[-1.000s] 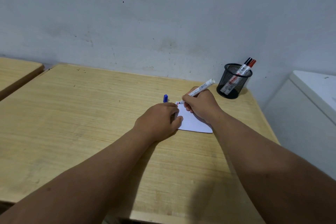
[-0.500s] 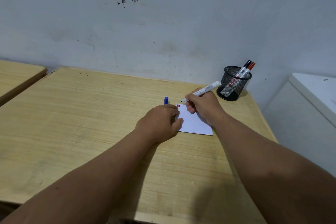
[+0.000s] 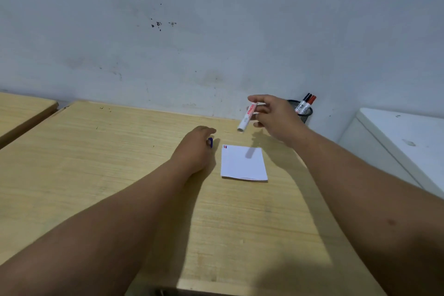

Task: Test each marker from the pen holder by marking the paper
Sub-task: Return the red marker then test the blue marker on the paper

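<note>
A white square of paper (image 3: 243, 163) lies on the wooden desk (image 3: 96, 163), with small red and blue marks at its far left corner. My right hand (image 3: 274, 118) is raised above the desk behind the paper and grips a white marker (image 3: 247, 116) by its upper part, the lower end hanging free. My left hand (image 3: 194, 149) rests on the desk left of the paper, fingers closed around a blue cap (image 3: 210, 142). A black mesh pen holder (image 3: 306, 113) stands at the desk's far right corner with a black-capped and a red-capped marker (image 3: 305, 103) in it.
A stained pale wall rises right behind the desk. A second wooden desk (image 3: 21, 110) sits at the far left. A white cabinet (image 3: 403, 142) stands to the right of the desk.
My right hand lifted the marker off the paper and turned it in the air. My left hand left the paper and closed on the blue cap beside it.
</note>
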